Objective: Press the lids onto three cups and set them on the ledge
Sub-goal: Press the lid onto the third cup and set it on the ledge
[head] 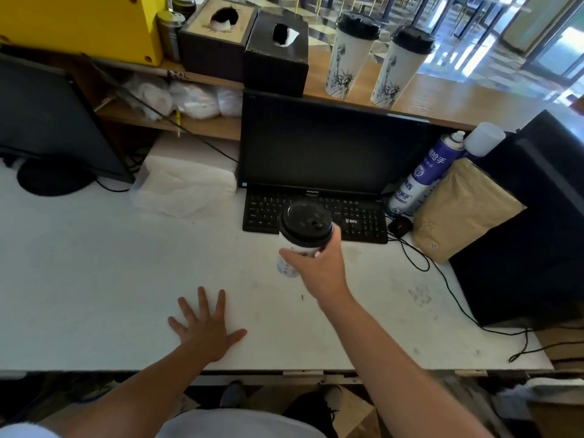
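My right hand (319,267) grips a white paper cup (286,266) with a black lid (306,223) on it, held above the white counter in front of the keyboard. My left hand (205,324) lies flat on the counter (94,263), fingers spread, holding nothing. Two tall white cups with black lids, one (350,55) to the left of the other (399,67), stand upright on the wooden ledge (458,102) behind the monitor.
A black monitor (325,143) and keyboard (357,216) sit just behind the held cup. Two tissue boxes (246,42) stand on the ledge at left. A blue spray can (420,175), brown paper bag (461,210), mouse and cables lie at right.
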The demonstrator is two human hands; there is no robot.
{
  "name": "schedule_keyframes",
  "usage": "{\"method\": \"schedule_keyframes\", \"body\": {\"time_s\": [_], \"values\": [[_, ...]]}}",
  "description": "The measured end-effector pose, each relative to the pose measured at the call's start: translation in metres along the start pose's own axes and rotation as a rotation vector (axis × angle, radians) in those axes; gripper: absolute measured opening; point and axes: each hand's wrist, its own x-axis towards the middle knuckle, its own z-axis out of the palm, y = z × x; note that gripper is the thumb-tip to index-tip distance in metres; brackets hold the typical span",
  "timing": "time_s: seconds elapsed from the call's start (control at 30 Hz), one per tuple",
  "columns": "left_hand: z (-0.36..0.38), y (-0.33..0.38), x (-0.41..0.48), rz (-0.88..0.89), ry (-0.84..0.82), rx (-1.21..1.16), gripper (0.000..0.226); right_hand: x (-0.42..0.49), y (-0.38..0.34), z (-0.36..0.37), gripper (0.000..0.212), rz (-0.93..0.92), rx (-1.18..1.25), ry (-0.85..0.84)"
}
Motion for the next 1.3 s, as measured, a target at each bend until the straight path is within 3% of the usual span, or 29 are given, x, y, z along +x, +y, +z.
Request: {"method": "schedule_keyframes", "body": {"time_s": [0.2,0.4,0.6,0.73,0.9,1.13,1.3], "values": [[0.002,0.002,0.002,-0.02,0.019,0.014,0.113,-0.015,0.056,0.012,0.078,0.108,-0.009,-0.014],[-0.01,0.012,-0.004,0.001,0.035,-0.085,0.114,-0.008,0.061,0.002,0.079,0.102,-0.008,0.014],[-0.072,0.091,-0.032,0.534,0.262,-0.66,0.082,0.003,0.053,-0.015,0.079,0.105,0.033,0.052],[-0.106,0.141,-0.052,0.67,0.356,-0.914,0.059,0.007,0.042,-0.028,0.082,0.103,0.078,0.076],[-0.136,0.165,-0.049,0.723,0.289,-1.012,0.056,0.018,0.032,-0.062,0.083,0.066,0.087,0.021],[-0.186,0.188,-0.035,0.799,0.034,-0.927,0.052,0.054,0.016,-0.142,0.06,0.076,0.116,-0.204],[-0.212,0.221,-0.033,0.836,-0.012,-0.908,0.048,0.087,0.012,-0.18,0.05,0.03,0.144,-0.333]]}}
